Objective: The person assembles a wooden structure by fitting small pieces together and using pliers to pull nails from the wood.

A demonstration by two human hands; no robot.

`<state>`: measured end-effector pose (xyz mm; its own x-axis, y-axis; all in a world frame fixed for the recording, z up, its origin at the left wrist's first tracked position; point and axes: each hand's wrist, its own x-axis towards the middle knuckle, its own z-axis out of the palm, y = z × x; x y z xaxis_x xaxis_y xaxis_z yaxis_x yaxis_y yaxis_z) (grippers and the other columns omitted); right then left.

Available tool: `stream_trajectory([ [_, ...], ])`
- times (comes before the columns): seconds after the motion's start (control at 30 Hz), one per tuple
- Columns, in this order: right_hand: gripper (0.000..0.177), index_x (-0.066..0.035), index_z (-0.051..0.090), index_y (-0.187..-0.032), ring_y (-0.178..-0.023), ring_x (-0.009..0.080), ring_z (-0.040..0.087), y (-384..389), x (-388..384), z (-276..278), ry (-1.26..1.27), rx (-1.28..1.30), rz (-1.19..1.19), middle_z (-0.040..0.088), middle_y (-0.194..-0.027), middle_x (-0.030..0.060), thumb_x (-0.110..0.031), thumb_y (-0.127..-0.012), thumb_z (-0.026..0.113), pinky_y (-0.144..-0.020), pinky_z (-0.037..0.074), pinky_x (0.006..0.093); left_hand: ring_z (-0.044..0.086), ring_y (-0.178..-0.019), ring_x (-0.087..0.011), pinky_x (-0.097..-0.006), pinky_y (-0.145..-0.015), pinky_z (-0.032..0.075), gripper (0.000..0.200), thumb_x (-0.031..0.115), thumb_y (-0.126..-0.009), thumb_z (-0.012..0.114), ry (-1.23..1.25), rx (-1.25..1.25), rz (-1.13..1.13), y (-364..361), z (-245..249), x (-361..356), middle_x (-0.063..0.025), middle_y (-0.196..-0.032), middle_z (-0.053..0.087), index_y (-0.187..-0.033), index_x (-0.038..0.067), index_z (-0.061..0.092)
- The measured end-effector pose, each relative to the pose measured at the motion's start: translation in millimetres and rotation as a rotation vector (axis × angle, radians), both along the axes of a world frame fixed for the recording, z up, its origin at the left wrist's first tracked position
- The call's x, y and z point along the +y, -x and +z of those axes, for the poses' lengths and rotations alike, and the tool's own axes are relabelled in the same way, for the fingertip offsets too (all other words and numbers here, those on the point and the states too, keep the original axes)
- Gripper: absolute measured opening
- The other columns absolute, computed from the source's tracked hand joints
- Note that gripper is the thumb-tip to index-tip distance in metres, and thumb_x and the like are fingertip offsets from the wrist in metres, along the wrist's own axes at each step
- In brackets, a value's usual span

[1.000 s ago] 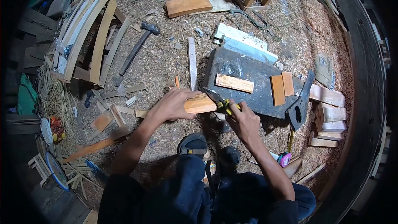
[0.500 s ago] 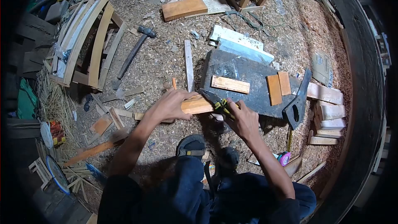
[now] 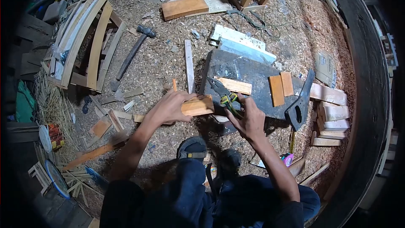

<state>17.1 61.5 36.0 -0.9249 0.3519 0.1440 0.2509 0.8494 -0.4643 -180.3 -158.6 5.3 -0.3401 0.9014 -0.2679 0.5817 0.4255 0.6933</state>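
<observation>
My left hand (image 3: 171,109) is closed round a short wooden block (image 3: 198,106), whose right end sticks out past my fingers by the near left edge of the dark workbench (image 3: 253,68). In my right hand (image 3: 249,118) are pliers (image 3: 229,97) with yellow-and-black handles. Their jaws point up and left, just right of the block and apart from it. Beyond the jaws, a pale wood strip (image 3: 236,86) lies on the bench. Two small orange-brown wood pieces (image 3: 276,90) rest farther right, near a handsaw (image 3: 298,105) leaning at the bench's right end.
A hammer (image 3: 134,52) lies on the shaving-covered ground at left, near a curved slatted wooden frame (image 3: 99,44). Stacked curved wood pieces (image 3: 333,118) stand at right. A pink tape measure (image 3: 287,159) is near my right forearm. A thick dark beam (image 3: 371,50) borders the right side.
The pliers have come off the block's end and moved slightly right, their jaws now turned more upward. My left hand still grips the block. The whole view has shifted a little.
</observation>
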Motion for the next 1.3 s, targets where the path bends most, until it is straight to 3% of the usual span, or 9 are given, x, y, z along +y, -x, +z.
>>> stream_trajectory([
  [0.13,0.050,-0.010,0.060,-0.122,-0.078,0.0297,0.071,-7.4,4.4,-14.7,0.065,-0.043,0.021,0.064,-0.096,0.0090,-0.033,-0.082,0.081,-0.062,0.056,0.0426,0.064,-0.108,-0.0374,-0.0436,-0.102,0.045,0.081,0.029,-0.063,0.080,0.015,-0.045,0.035,-1.5,4.8,-0.1,-0.0213,-0.117,0.069,-0.138,0.005,0.061],
  [0.2,0.057,-0.007,0.059,-0.122,-0.094,0.0290,0.074,-11.6,12.2,-23.2,0.114,-0.095,0.037,0.072,-0.104,0.0140,-0.032,-0.079,0.086,-0.070,0.059,0.0386,0.064,-0.108,-0.0369,-0.0434,-0.102,0.045,0.082,0.029,-0.064,0.080,0.031,-0.048,0.026,0.6,4.3,-0.1,-0.0204,-0.118,0.069,-0.140,0.006,0.060],
  [0.33,0.061,-0.008,0.059,-0.123,-0.077,0.0295,0.071,-18.5,39.2,-29.4,-0.080,-0.074,0.271,0.065,-0.094,0.0094,-0.032,-0.073,0.087,-0.067,0.057,0.0387,0.064,-0.109,-0.0347,-0.0420,-0.103,0.043,0.083,0.028,-0.064,0.079,0.056,-0.092,-0.006,8.3,1.1,-0.8,-0.0174,-0.120,0.069,-0.142,0.009,0.059],
  [0.37,0.058,-0.018,0.059,-0.127,-0.076,0.0275,0.068,-18.0,42.7,-29.4,-0.100,-0.037,0.312,0.062,-0.092,0.0059,-0.032,-0.076,0.084,-0.062,0.056,0.0399,0.064,-0.109,-0.0336,-0.0418,-0.103,0.043,0.083,0.028,-0.064,0.079,0.065,-0.080,-0.038,10.9,1.5,1.4,-0.0163,-0.121,0.069,-0.143,0.010,0.059],
  [0.5,0.058,-0.025,0.055,-0.131,-0.084,0.0251,0.068,9.7,56.8,-21.1,-0.243,-0.253,0.376,0.060,-0.100,0.0062,-0.034,-0.080,0.080,-0.062,0.056,0.0386,0.065,-0.110,-0.0303,-0.0410,-0.103,0.043,0.084,0.027,-0.062,0.081,0.062,-0.067,-0.091,18.6,0.9,3.1,-0.0143,-0.124,0.070,-0.142,0.011,0.060],
  [0.73,0.055,-0.025,0.054,-0.131,-0.083,0.0252,0.069,9.3,59.1,-17.8,-0.285,-0.111,0.465,0.060,-0.103,0.0072,-0.037,-0.082,0.077,-0.058,0.056,0.0400,0.069,-0.104,-0.0308,-0.0426,-0.100,0.049,0.080,0.025,-0.061,0.082,0.022,-0.111,-0.111,26.5,-3.7,5.4,-0.0168,-0.119,0.072,-0.137,0.010,0.064],
  [0.87,0.056,-0.018,0.053,-0.130,-0.076,0.0299,0.070,15.4,50.1,-14.9,-0.216,-0.279,0.404,0.063,-0.101,0.0101,-0.042,-0.085,0.077,-0.059,0.056,0.0438,0.070,-0.101,-0.0316,-0.0430,-0.099,0.050,0.078,0.023,-0.062,0.082,0.005,-0.041,-0.121,24.9,-2.7,7.6,-0.0166,-0.116,0.073,-0.136,0.008,0.065],
  [0.97,0.063,0.000,0.050,-0.124,-0.081,0.0413,0.071,9.9,21.9,-12.0,0.262,-0.116,0.027,0.071,-0.094,0.0248,-0.043,-0.087,0.076,-0.070,0.056,0.0480,0.068,-0.103,-0.0317,-0.0421,-0.098,0.048,0.079,0.025,-0.063,0.083,0.006,0.003,-0.096,16.7,-5.2,0.0,-0.0153,-0.115,0.071,-0.138,0.008,0.062],
  [1.3,0.064,-0.007,0.043,-0.136,-0.093,0.0391,0.073,6.9,-32.6,-6.1,0.418,-0.199,-0.210,0.072,-0.103,0.0257,-0.037,-0.090,0.076,-0.078,0.058,0.0456,0.066,-0.099,-0.0352,-0.0452,-0.091,0.047,0.081,0.030,-0.068,0.082,-0.085,0.155,0.074,-27.2,-5.8,-1.6,-0.0155,-0.106,0.068,-0.141,0.007,0.057],
])
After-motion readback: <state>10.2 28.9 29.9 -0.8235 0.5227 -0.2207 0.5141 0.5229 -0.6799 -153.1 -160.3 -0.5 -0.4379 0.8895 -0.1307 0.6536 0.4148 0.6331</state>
